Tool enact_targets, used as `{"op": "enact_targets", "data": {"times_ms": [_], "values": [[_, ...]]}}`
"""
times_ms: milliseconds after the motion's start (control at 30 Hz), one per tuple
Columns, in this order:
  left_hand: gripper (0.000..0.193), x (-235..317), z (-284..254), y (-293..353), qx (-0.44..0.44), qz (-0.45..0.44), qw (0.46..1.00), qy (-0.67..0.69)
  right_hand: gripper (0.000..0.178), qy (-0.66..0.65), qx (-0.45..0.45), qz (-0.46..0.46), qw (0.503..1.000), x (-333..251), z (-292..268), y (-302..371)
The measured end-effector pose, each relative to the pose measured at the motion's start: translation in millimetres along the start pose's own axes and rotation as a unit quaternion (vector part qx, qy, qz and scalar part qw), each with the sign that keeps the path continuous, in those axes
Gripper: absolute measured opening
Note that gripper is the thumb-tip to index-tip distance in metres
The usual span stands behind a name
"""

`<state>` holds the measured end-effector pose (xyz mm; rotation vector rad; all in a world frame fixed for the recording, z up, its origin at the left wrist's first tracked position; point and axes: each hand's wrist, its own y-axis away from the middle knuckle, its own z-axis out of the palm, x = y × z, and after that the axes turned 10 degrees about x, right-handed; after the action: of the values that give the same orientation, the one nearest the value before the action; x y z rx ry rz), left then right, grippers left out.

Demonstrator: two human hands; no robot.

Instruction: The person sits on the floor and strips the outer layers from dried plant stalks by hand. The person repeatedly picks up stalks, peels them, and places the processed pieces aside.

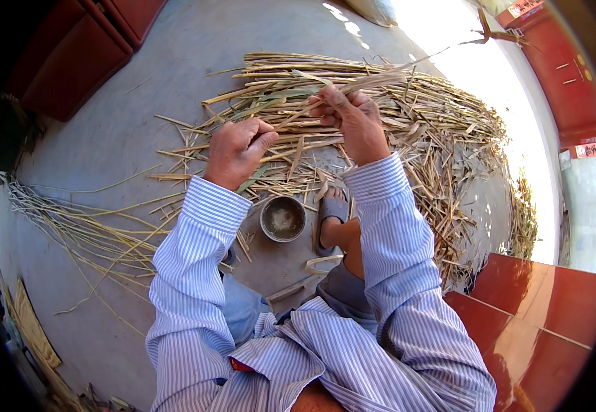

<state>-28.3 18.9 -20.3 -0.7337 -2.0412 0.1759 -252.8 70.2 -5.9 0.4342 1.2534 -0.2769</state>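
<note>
My right hand (pixel 356 125) pinches a long dry stalk (pixel 379 79), with pale papery leaves along it. Its thin end runs off to the upper right, toward a brown tuft (pixel 488 31). Lower and to the left, my left hand (pixel 235 152) is closed with its knuckles up; the stalk seems to run between the two hands, though the curled fingers hide most of this grip. Beneath both hands lies a broad heap of dry stalks (pixel 442 103), with a few greenish leaves among them.
A round metal bowl (pixel 283 219) with murky liquid stands between my feet, near a sandalled foot (pixel 333 209). Thin branching stems (pixel 99 230) spread at the left. Red furniture (pixel 75 58) stands at the upper left; a glossy red-brown surface (pixel 534 323) is at the lower right.
</note>
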Motion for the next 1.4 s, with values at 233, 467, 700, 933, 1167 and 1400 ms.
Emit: {"op": "enact_targets", "data": {"times_ms": [233, 467, 700, 933, 1167, 1400], "values": [[0.018, -13.4, -5.0, 7.5, -0.044, -0.096, 0.991, 0.082, 0.031, 0.023, 0.01, 0.007, 1.0, -4.0, -19.4, -3.5], [0.016, 6.0, 20.4, 11.9, 0.039, -0.118, 0.973, 0.195, 0.039, 0.042, -0.046, -0.045, 0.997, 9.0, 9.2, 4.6], [0.017, 5.6, 11.2, 10.1, 0.058, -0.232, 0.922, 0.305, 0.039, 0.037, -0.064, -0.039, 0.997, 4.2, 14.1, 7.0], [0.024, -22.3, -25.6, 0.0, 0.189, -0.344, 0.852, 0.345, 0.041, 0.024, -0.086, -0.045, 0.995, 3.1, 1.0, 2.2], [0.028, -60.1, -77.3, -5.7, 0.243, -0.323, 0.809, 0.427, 0.041, -0.044, 0.01, -0.033, 0.998, -2.2, -33.2, -9.2], [0.031, -73.3, -72.3, -2.6, 0.217, -0.071, 0.957, -0.176, 0.038, -0.05, 0.038, -0.039, 0.997, -3.8, -48.4, -13.8]]}}
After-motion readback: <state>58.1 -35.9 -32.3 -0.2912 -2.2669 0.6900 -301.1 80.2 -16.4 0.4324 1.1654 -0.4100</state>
